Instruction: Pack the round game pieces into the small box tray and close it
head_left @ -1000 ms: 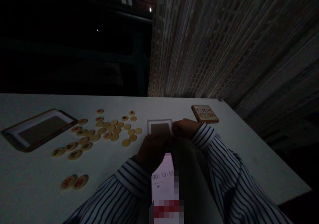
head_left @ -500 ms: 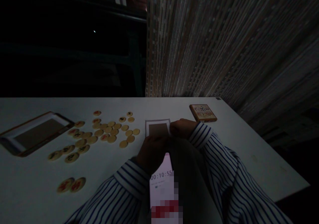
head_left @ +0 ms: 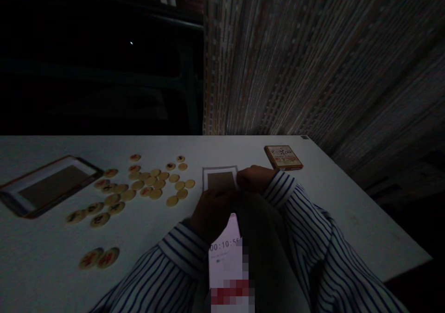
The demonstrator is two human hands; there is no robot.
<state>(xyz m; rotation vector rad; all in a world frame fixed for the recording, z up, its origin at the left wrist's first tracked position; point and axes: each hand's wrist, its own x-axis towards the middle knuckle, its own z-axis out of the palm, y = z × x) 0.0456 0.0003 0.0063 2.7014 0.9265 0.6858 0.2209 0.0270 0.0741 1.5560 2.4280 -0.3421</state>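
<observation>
My left hand [head_left: 213, 213] rests low at the middle, its fingers pressed together beside dark grey fabric [head_left: 269, 239]. Curled closed, my right hand [head_left: 255, 178] lies just to its right, by the corner of a small open box tray [head_left: 206, 178] with a brown inside. What either hand grips, if anything, is lost in the dark. The left hand covers the tray's near side. Below the left hand, a lit phone [head_left: 225, 252] displays a running timer, partly pixelated. Several round Chinese chess pieces [head_left: 138, 186] are scattered left of the tray, some with red or black characters.
A larger open box tray [head_left: 52, 190] sits at the left of the white table [head_left: 153, 243]. One flat printed box [head_left: 284, 157] lies at the back right. Beyond the table hangs a string curtain [head_left: 264, 62]. Two red-marked pieces [head_left: 99, 258] lie near the front.
The phone timer has gone from 00:10:55 to 00:10:56. Both hands stay nearly in place, and the pieces and boxes have not moved.
</observation>
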